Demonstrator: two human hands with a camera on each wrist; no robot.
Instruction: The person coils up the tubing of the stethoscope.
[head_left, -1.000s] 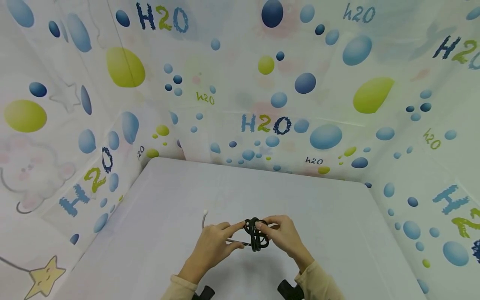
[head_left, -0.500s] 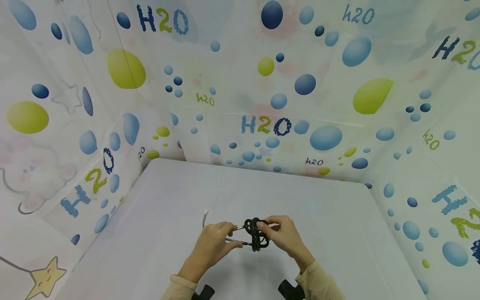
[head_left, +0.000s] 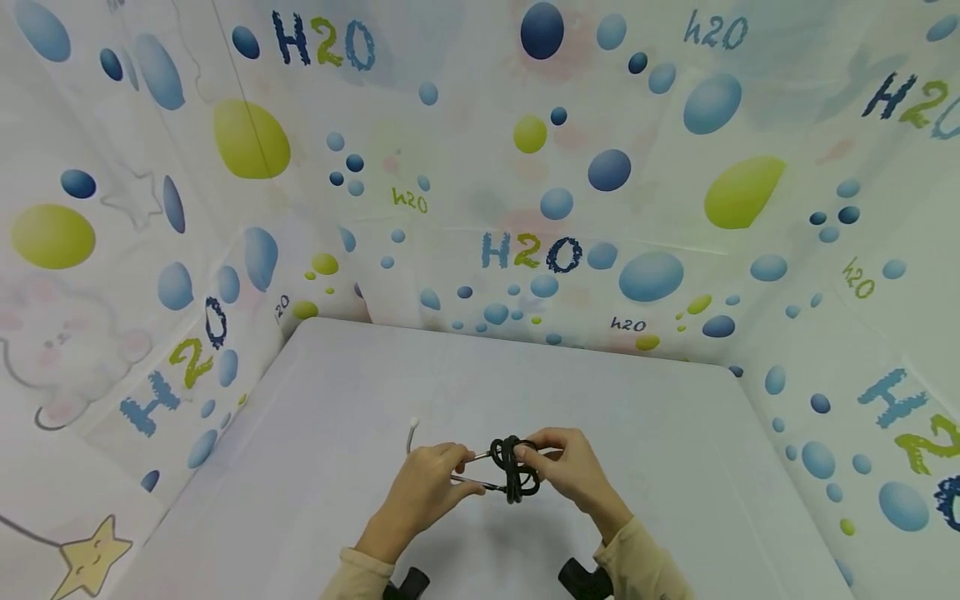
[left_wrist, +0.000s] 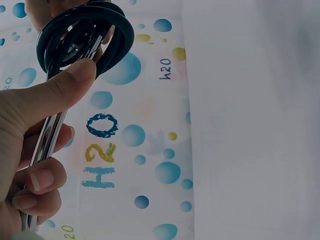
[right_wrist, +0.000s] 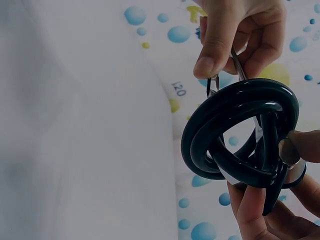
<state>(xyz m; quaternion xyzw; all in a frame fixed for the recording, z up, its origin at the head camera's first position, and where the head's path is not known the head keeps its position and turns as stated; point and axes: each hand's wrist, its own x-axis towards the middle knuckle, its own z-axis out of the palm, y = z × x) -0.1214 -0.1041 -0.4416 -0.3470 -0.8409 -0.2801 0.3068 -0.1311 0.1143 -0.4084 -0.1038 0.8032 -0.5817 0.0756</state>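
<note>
A stethoscope with dark tubing (head_left: 513, 479) wound into a tight coil is held between both hands above the table. My left hand (head_left: 426, 483) grips its two metal ear tubes (left_wrist: 47, 137), thumb near the coil and fingers curled underneath. One ear tube with a pale ear tip (head_left: 414, 422) sticks out beyond the left hand. My right hand (head_left: 572, 468) pinches the right side of the coil, thumb in front and fingers behind. In the right wrist view, a round metal part (right_wrist: 289, 151) shows under the thumb; the rest of it is hidden by fingers and tubing.
The white table (head_left: 360, 375) spreads beneath the hands. Printed sheets (head_left: 465, 192) with bubbles and lettering rise behind it and along both sides. Two black cylindrical parts (head_left: 583, 579) show at the bottom edge by the sleeves.
My left index finger has drawn back from the coil to the ear tubes, so the upper metal tube now shows. The right hand keeps its pinch, almost still.
</note>
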